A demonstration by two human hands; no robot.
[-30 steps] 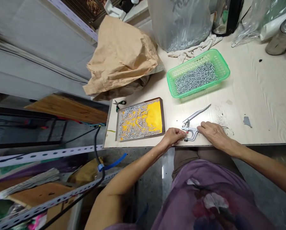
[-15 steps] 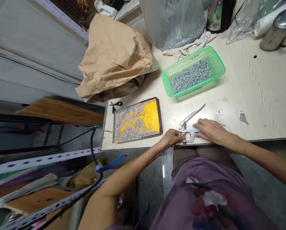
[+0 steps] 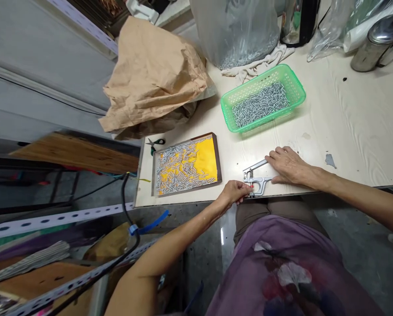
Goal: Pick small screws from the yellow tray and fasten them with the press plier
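Grey metal snap-fastener pliers (image 3: 258, 180), with a spring and a red part at the jaw, lie at the table's front edge. My right hand (image 3: 288, 166) is closed on their handles, fingers over the upper lever and thumb by the lower one. At the jaw end, my left hand (image 3: 236, 192) pinches with its fingertips; whatever is between them is too small and hidden to name. To the left is a shallow tray (image 3: 220, 164) with a yellow bottom and many small silvery metal pieces (image 3: 179, 175). Beyond the pliers stands a green plastic basket (image 3: 227, 115) of small ribbed metal parts (image 3: 262, 105).
Scissors (image 3: 156, 144) lie beside the tray's far left corner. A crumpled brown paper bag (image 3: 160, 79) stands behind it. At the back are a large plastic bag (image 3: 236, 30), a white cloth (image 3: 258, 64) and a metal jug (image 3: 370, 50). The table edge (image 3: 183, 201) runs in front.
My right hand has moved up onto the raised lever and pressed it down, narrowing the gap between the handles. My left hand stays at the jaw. The view has shifted slightly.
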